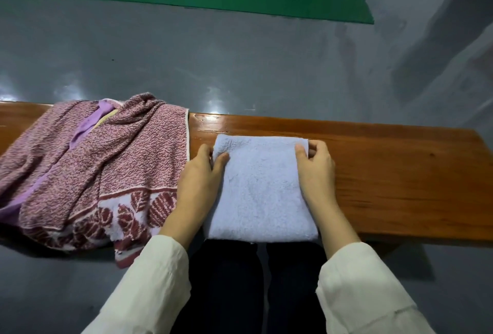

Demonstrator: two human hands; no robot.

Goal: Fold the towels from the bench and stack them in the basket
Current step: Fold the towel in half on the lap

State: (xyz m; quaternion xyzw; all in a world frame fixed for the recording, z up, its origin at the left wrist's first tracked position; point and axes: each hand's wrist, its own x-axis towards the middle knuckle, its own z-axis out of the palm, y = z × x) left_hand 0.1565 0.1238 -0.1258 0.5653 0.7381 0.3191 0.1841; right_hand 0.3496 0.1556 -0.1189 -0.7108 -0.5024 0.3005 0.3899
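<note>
Now the folded light blue towel (261,189) lies flat on the wooden bench (386,163), with its near edge at the bench's front edge. The left grip (198,173), a bare hand, is clamped on the towel's left edge near the far corner, thumb on top. The right grip (317,163) is clamped on the far right corner in the same way, thumb on top and fingers curled round the edge. Just beside the left grip a red patterned towel (106,157) lies crumpled over a purple towel (85,125) and hangs over the front of the bench.
</note>
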